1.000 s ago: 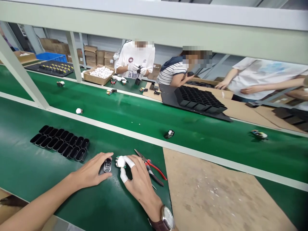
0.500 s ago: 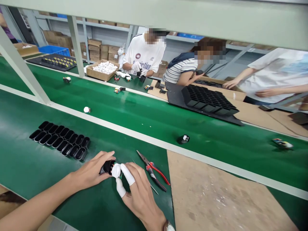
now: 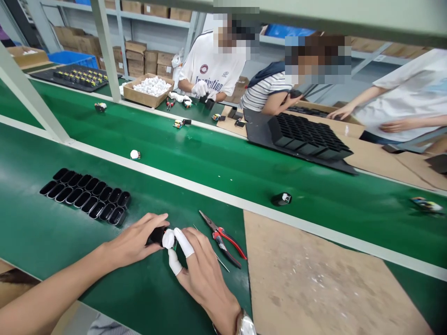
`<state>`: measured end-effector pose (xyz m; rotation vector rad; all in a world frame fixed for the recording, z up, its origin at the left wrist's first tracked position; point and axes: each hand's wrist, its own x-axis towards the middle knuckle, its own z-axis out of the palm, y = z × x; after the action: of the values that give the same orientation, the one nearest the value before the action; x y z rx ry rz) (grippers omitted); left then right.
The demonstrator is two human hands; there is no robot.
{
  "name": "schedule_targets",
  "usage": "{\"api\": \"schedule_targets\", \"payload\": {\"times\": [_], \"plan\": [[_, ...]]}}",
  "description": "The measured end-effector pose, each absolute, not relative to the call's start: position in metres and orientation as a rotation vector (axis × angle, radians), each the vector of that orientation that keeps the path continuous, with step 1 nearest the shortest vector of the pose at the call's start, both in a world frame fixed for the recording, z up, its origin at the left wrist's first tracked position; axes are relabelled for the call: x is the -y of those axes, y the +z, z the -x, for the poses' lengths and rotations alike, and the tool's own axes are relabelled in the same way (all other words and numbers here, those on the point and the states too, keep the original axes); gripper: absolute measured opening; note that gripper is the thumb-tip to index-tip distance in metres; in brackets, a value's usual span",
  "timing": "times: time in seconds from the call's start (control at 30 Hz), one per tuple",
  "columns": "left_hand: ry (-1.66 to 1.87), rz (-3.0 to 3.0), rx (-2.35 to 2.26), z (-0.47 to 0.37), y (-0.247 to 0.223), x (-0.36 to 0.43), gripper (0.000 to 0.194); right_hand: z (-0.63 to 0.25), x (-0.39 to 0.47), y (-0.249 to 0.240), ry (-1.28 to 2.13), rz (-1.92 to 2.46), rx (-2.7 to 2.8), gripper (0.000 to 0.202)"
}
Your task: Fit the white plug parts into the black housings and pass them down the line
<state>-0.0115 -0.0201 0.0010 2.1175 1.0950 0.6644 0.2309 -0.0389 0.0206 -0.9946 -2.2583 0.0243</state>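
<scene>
A small black housing [image 3: 155, 236] is gripped between the thumb and fingers of my left hand [image 3: 134, 239]. At its open right end sits a round white piece [image 3: 168, 238], with a bit of green board beside it. My right hand [image 3: 200, 265], with white covers on thumb and index finger, pinches this white piece. Red-and-black pliers [image 3: 223, 239] lie on the green table just right of my hands, next to a thin metal rod [image 3: 222, 263]. Rows of black cases [image 3: 87, 195], open side up, stand to the left.
Beyond a pale rail [image 3: 209, 191], a green belt [image 3: 195, 158] carries a black housing [image 3: 282, 199] and several small assemblies. Brown board [image 3: 314, 274] covers the right of the table. Three people work across the belt, near a box of white pieces [image 3: 152, 88] and stacked black cases [image 3: 309, 137].
The white piece sits closer against the housing's end, and the red wires seen there before are mostly hidden. Items on the belt have shifted right. The camera view has tilted slightly.
</scene>
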Motion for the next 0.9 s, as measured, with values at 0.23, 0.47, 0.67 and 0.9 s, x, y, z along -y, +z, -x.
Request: {"api": "schedule_targets", "payload": {"times": [0.23, 0.47, 0.67, 0.9], "plan": [[0.652, -2.118, -1.101, 0.012, -0.001, 0.02, 0.084, -0.231, 0.039, 0.026, 0.027, 1.011, 2.258, 0.058], [0.66, -2.167, -1.105, 0.01, 0.001, 0.02, 0.082, -0.228, 0.039, 0.029, -0.004, 1.027, 2.287, 0.053], [0.664, -2.259, -1.158, 0.008, -0.001, 0.021, 0.086, -0.227, 0.039, 0.033, -0.012, 1.015, 2.306, 0.053], [0.694, -2.229, -1.135, 0.006, -0.001, 0.021, 0.083, -0.232, 0.037, 0.037, -0.024, 1.016, 2.321, 0.051]]}}
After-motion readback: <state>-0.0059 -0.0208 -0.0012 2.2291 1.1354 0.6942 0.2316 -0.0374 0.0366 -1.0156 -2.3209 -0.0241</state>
